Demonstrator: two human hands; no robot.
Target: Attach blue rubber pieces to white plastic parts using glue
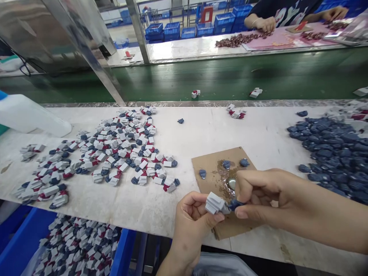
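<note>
Between finger and thumb, my left hand (192,222) grips a small light-grey stepped plastic piece (214,203). My right hand (258,193) pinches a dark blue plastic piece (234,204) against the grey piece's right end; whether the two are joined I cannot tell. Both hands are over the near part of a brown cardboard sheet (202,186) with a wet brown stain. A small round metallic disc (231,183) sits in the stain, partly beside my right fingers. Several loose blue pieces (226,164) lie on the cardboard.
Grey, blue and dark red assemblies (123,149) cover the table's left side. A heap of blue pieces (333,153) lies right. A blue crate (25,245) of assemblies stands below left. Beyond runs a green conveyor (161,82); across it a co-worker's hands (266,25) handle dark red pieces.
</note>
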